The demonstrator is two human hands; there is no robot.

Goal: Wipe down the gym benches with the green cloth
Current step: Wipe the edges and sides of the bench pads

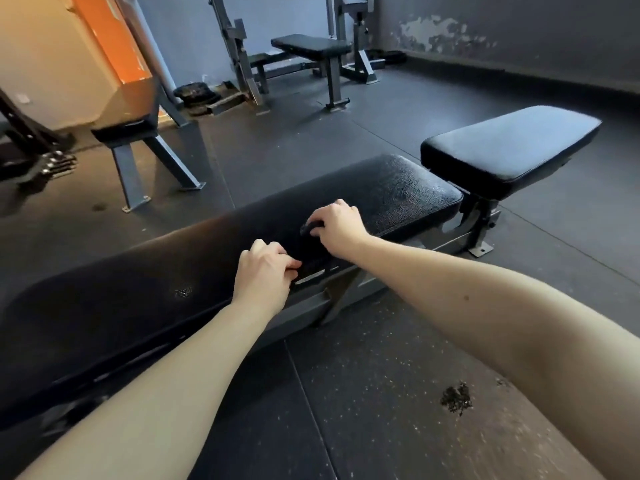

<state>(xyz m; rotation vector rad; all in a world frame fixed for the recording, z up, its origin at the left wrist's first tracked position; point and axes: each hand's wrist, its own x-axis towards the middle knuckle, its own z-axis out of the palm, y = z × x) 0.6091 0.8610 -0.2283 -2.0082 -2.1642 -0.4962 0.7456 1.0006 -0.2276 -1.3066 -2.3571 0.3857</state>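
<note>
A long black padded bench [138, 292] runs across in front of me. A dark cloth [313, 249], nearly black in this light, lies on the pad and hangs over its near edge. My left hand [265, 273] pinches the cloth's lower near corner with curled fingers. My right hand [337, 228] grips the cloth's far end, fingers curled round a fold. Both forearms reach in from below. The pad's right end [408, 192] has a wet sheen.
A second black bench [509, 147] stands just right of this one, on a metal frame. A flat bench [311, 46] inside a rack sits at the back, another bench [124, 131] at left. Weight plates [197, 93] lie by the wall. Rubber floor [398, 393] below me.
</note>
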